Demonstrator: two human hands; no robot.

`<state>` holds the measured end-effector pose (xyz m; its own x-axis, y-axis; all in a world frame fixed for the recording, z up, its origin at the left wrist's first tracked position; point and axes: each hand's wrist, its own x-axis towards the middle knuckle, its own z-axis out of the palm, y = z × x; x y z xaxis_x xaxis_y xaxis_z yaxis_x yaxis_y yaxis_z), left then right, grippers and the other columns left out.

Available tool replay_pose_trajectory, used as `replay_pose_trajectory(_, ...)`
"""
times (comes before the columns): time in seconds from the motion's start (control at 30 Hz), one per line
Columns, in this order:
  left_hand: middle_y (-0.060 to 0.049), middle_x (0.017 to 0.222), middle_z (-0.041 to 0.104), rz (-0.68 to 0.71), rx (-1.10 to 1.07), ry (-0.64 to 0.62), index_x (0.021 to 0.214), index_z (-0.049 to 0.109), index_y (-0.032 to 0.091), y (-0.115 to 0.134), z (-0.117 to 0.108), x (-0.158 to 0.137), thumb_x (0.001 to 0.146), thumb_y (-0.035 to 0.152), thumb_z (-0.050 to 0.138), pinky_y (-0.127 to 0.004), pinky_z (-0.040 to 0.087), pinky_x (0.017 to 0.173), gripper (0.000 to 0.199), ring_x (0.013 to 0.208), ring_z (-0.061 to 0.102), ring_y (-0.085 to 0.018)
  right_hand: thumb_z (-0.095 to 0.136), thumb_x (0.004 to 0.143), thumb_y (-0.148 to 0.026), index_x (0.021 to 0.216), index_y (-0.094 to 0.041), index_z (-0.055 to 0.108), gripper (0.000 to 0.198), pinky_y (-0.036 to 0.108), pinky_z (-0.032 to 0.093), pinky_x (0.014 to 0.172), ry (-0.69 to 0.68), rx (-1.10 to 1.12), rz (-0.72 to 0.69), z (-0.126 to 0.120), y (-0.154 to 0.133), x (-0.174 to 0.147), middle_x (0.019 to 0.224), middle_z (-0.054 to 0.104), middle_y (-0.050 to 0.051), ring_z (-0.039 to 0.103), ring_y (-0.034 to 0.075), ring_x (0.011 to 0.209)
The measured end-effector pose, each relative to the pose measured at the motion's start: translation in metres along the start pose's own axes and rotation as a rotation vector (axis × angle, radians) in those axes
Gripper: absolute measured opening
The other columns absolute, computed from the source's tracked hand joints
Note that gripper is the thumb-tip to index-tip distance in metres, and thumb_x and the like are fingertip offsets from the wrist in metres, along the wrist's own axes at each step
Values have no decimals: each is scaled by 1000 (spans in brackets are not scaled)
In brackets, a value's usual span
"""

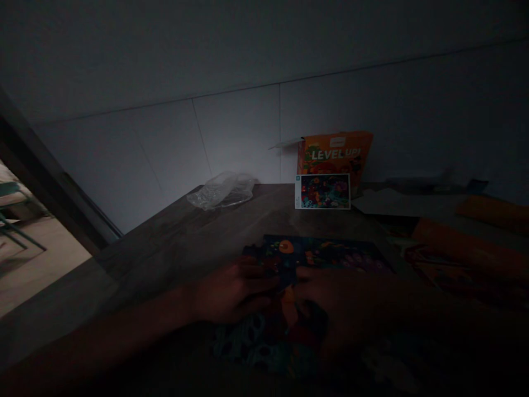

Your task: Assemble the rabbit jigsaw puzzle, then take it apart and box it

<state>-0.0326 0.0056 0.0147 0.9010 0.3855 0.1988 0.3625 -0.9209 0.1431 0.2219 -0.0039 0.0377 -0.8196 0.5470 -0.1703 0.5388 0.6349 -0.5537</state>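
Observation:
The scene is very dark. A partly assembled colourful jigsaw puzzle (326,255) lies on the dark wooden table (165,242). My left hand (231,292) rests on the puzzle's left edge with fingers curled over the pieces. My right hand (343,303) lies on the puzzle's middle, fingertips close to the left hand's. Whether either hand pinches a piece is hidden by the dim light. More puzzle pieces (256,342) show below the hands.
An orange puzzle box (334,151) stands against the white wall, with a small reference picture card (322,191) leaning in front of it. A crumpled clear plastic bag (223,190) lies at the back left. Orange box parts (471,245) and papers lie on the right. A doorway opens at the left.

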Motion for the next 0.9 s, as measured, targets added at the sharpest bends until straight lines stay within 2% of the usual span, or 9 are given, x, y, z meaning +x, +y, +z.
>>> replay_pose_trajectory(0.07, -13, 106, 70, 45, 33, 49, 127, 58, 13, -1, 1, -1, 98, 25, 48, -45, 49, 92, 32, 95, 66, -26, 88, 56, -37, 98, -26, 71, 47, 25, 40, 63, -7, 46, -18, 0, 7, 5, 98, 63, 1, 59, 19, 81)
replay_pose_trajectory(0.17, -12, 107, 68, 151, 59, 112, 126, 57, 16, 0, 0, -3, 95, 21, 52, -43, 49, 93, 32, 99, 63, -25, 90, 51, -38, 90, -21, 69, 47, 24, 40, 60, 6, 142, -8, -1, 21, 15, 85, 63, -1, 56, 15, 71)
replay_pose_trajectory(0.27, -12, 115, 66, 276, 19, 97, 133, 52, 19, 2, -5, -3, 91, 14, 52, -40, 49, 95, 42, 105, 60, -26, 87, 57, -39, 72, -17, 60, 38, 23, 37, 56, 41, 304, -24, 1, 38, 25, 70, 58, -3, 53, 12, 64)
replay_pose_trajectory(0.33, -13, 124, 63, 321, -15, 59, 137, 48, 17, 3, -6, -3, 89, 12, 50, -41, 48, 96, 48, 110, 58, -27, 84, 61, -38, 70, -16, 56, 36, 22, 38, 57, 50, 466, -46, 4, 48, 30, 68, 57, -4, 53, 11, 64)
replay_pose_trajectory(0.47, -14, 127, 62, 271, 1, 59, 135, 51, 15, 5, -4, 0, 93, 15, 51, -43, 44, 104, 42, 115, 57, -27, 84, 61, -35, 78, -16, 57, 37, 24, 43, 65, 115, 677, -73, 13, 54, 36, 75, 61, -2, 58, 13, 70)
replay_pose_trajectory(0.53, -13, 120, 65, 245, -11, 84, 135, 52, 16, 6, -3, 2, 94, 16, 52, -42, 44, 104, 41, 112, 59, -25, 84, 61, -34, 81, -16, 58, 37, 25, 44, 67, 177, 695, -89, 15, 52, 36, 79, 63, -1, 60, 13, 73)
replay_pose_trajectory(0.63, -12, 116, 69, 284, -62, 92, 139, 47, 15, 7, -3, 5, 95, 17, 52, -39, 45, 104, 44, 111, 60, -24, 82, 64, -29, 84, -16, 60, 33, 25, 45, 70, 263, 723, -99, 18, 48, 36, 81, 65, 0, 62, 14, 76)
replay_pose_trajectory(0.8, -13, 114, 72, 317, -81, 43, 138, 47, 13, 7, -6, 8, 99, 18, 46, -45, 34, 116, 39, 116, 62, -24, 81, 67, -28, 91, -17, 63, 32, 26, 45, 70, 307, 736, -132, 23, 50, 39, 81, 67, 1, 63, 14, 74)
replay_pose_trajectory(0.9, -14, 118, 70, 309, -67, -12, 136, 49, 12, 9, -6, 7, 99, 22, 47, -49, 29, 119, 39, 128, 54, -27, 81, 67, -27, 90, -17, 63, 31, 26, 45, 71, 345, 728, -145, 24, 51, 40, 82, 67, 0, 63, 14, 77)
